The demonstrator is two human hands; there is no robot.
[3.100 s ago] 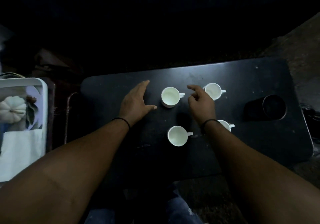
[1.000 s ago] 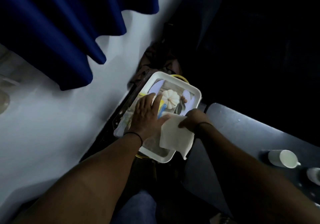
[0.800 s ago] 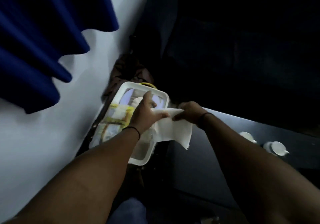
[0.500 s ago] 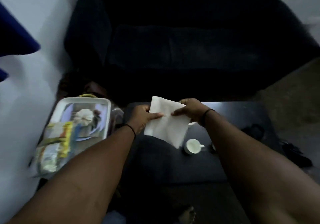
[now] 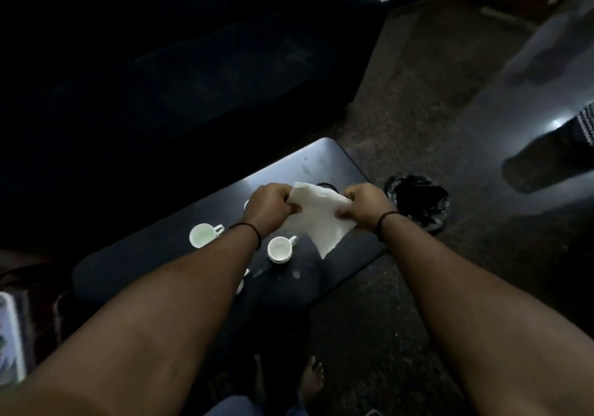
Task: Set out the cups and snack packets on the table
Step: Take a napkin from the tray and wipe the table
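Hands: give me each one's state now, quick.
Left hand: closed, gripping the white napkin at its left edge.
Right hand: closed, gripping the same napkin at its right edge.

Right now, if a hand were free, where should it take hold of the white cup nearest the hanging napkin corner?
Take the near cup by its handle, coming from its right side. It stands upright on the black table, mouth up, and the small loop handle points right, toward the napkin. Both the left hand and right hand grip the napkin, whose low corner hangs close, so set it down first.
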